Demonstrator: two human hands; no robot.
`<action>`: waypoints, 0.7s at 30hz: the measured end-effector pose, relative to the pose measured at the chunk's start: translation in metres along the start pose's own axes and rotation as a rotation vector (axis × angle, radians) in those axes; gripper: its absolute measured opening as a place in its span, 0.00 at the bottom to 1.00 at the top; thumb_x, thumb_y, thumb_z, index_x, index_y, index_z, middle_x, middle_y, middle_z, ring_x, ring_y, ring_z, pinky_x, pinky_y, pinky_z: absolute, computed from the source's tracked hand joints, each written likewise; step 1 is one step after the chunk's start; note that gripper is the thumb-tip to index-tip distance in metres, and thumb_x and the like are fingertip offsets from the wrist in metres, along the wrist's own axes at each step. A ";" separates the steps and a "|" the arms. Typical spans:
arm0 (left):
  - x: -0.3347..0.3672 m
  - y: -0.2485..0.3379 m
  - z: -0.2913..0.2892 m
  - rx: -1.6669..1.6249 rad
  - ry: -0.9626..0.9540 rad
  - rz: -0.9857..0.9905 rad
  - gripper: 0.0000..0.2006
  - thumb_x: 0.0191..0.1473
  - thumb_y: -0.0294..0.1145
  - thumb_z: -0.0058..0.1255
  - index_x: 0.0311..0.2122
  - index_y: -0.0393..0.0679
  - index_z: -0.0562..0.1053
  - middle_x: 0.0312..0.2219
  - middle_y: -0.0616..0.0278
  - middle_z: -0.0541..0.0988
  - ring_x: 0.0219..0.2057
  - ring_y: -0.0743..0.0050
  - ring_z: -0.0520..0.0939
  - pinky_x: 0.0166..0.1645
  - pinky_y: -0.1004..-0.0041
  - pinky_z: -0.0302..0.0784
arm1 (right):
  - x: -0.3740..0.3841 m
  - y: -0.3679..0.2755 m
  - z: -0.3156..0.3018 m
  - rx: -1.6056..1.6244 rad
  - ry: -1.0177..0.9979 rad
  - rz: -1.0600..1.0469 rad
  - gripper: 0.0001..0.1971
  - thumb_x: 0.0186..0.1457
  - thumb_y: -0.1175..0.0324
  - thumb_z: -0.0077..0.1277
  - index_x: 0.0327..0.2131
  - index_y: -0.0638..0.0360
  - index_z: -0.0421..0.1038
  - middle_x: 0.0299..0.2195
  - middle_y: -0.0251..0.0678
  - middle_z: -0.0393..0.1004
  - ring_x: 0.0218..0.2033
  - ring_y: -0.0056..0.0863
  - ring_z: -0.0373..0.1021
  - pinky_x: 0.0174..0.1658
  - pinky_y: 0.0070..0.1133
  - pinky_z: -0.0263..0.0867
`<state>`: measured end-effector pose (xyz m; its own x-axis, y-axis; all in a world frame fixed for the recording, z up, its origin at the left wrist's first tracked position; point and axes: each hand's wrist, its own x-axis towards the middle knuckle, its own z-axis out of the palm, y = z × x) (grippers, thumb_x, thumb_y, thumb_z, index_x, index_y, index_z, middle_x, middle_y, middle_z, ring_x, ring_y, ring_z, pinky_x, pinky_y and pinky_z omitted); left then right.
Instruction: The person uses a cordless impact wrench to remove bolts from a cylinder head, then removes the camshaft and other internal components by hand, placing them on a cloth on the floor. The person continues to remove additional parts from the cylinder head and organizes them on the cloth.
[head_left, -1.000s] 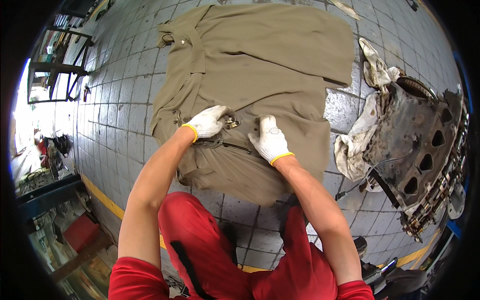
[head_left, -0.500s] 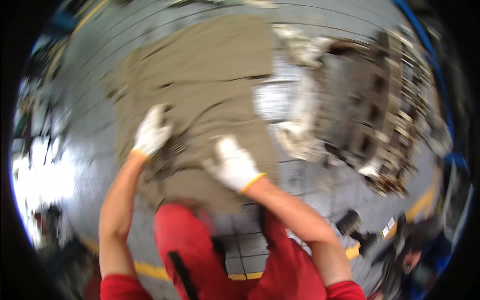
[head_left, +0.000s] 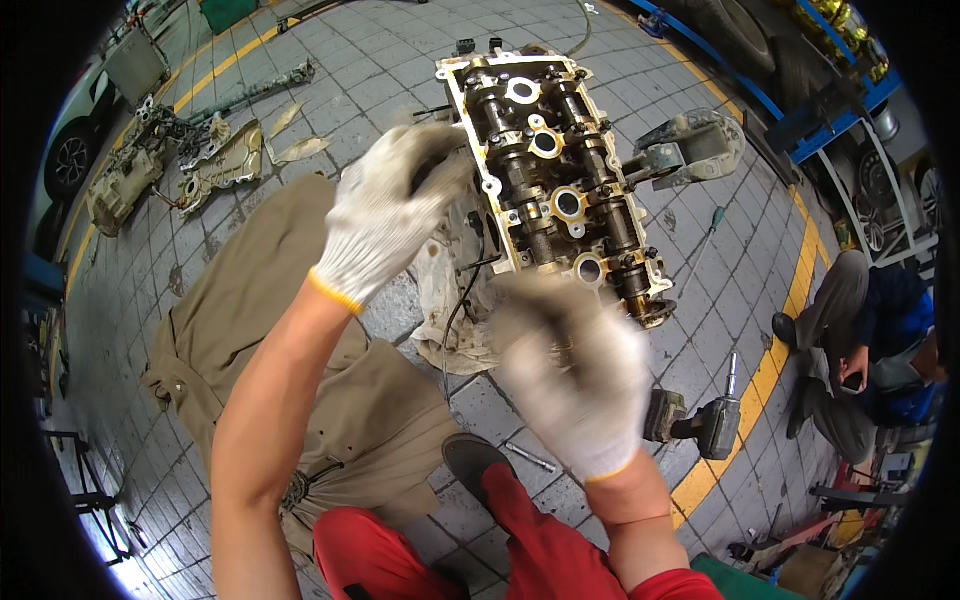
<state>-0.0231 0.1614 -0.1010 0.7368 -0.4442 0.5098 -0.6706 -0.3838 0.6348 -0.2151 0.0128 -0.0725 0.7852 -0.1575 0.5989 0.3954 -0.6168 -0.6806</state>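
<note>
An engine with its camshafts exposed (head_left: 550, 180) stands on the tiled floor in front of me. My left hand (head_left: 385, 205), in a white knit glove with a yellow cuff, is at the engine's left edge. Its thumb and fingers curve apart around a dark gap; whether the fingertips touch the engine is hard to see. My right hand (head_left: 580, 380), gloved the same way, is by the engine's near end and smeared by motion, its fingers unreadable. To the left a brown cloth (head_left: 250, 290) lies rumpled on the floor, partly behind my left forearm.
A cordless impact wrench (head_left: 715, 425) lies right of my right hand. A metal socket extension (head_left: 530, 457) is beside my shoe. Dirty engine parts (head_left: 220, 170) lie at the far left. At the right a person (head_left: 850, 340) crouches beyond the yellow line. A screwdriver (head_left: 712, 235) lies right of the engine.
My view has swung right, bringing the engine to the middle. Both hands have moved from the brown cloth over to the engine, and the cloth is now at the left.
</note>
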 end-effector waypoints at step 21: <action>0.038 0.007 0.044 -0.082 -0.028 -0.171 0.17 0.69 0.40 0.66 0.54 0.38 0.84 0.44 0.54 0.92 0.44 0.69 0.91 0.54 0.68 0.84 | 0.140 0.120 -0.002 -0.833 -0.249 -0.089 0.14 0.73 0.58 0.52 0.44 0.55 0.83 0.38 0.49 0.87 0.43 0.53 0.84 0.48 0.44 0.79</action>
<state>-0.0041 0.1061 -0.1028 0.8360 -0.4006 0.3751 -0.5257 -0.3886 0.7567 -0.0589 -0.0853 -0.0695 0.8879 0.0309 0.4590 0.0595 -0.9971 -0.0480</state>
